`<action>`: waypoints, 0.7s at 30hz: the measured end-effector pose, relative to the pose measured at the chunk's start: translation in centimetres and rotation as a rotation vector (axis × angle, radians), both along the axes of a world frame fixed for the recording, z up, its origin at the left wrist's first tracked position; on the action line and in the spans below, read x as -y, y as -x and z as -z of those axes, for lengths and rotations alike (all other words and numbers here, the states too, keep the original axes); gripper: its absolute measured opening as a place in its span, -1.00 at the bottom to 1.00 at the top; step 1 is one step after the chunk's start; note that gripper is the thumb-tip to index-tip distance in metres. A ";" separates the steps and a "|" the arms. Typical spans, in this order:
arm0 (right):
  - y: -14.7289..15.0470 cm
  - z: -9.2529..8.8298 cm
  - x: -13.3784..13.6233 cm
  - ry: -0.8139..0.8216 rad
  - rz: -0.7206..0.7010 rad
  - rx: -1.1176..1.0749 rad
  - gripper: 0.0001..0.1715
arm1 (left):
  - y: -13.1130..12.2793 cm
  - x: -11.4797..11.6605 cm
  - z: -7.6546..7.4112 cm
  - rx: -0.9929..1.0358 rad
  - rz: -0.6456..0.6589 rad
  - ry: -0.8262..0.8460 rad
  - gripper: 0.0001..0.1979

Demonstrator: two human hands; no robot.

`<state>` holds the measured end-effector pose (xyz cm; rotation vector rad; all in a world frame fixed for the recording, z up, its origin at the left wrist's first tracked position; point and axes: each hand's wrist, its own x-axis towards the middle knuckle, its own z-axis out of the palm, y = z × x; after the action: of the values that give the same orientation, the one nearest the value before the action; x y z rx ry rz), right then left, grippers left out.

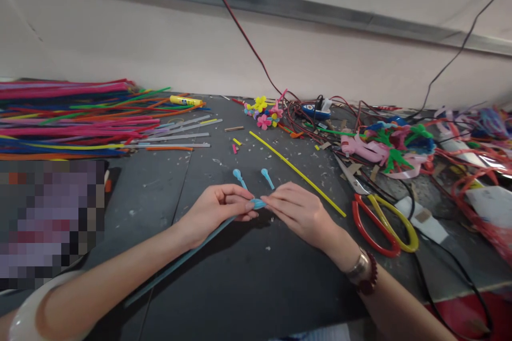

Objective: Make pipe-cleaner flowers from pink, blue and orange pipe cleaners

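Observation:
Between my two hands is a light blue pipe cleaner (212,235), its upper end bent into a small folded loop. My left hand (228,203) pinches it beside the loop, and the long tail runs back under my left forearm. The fingertips of my right hand (294,208) close on the other side of the loop. Just beyond my fingers lie two short blue pieces with rounded, looped heads, one on the left (237,175) and one on the right (267,178). A straight yellow pipe cleaner (298,173) lies on the dark table past my right hand.
Scissors (374,213) with red and yellow handles lie right of my right hand. Bundles of coloured pipe cleaners (72,128) and a yellow glue stick (186,100) are at the back left. Small pipe-cleaner flowers (264,112), a blue glue gun (316,111) and tangled cables stand along the back.

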<state>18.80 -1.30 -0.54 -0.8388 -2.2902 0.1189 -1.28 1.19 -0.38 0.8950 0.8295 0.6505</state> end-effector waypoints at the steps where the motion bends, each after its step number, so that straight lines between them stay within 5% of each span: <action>1: -0.1 0.1 0.0 -0.022 0.004 0.016 -0.76 | 0.0 0.0 0.0 0.013 -0.007 0.030 -0.83; 6: 0.0 0.5 -0.1 0.022 0.052 -0.100 -0.80 | 0.1 -0.1 -0.2 0.050 0.007 0.140 -0.77; 21: 0.9 -0.7 0.3 0.509 0.129 -0.342 -0.84 | 0.5 -0.4 -0.5 0.129 0.007 0.148 -0.85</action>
<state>17.86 -1.58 0.16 -1.1178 -1.8963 0.7518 -1.76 1.55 0.14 0.7147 0.7488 0.6261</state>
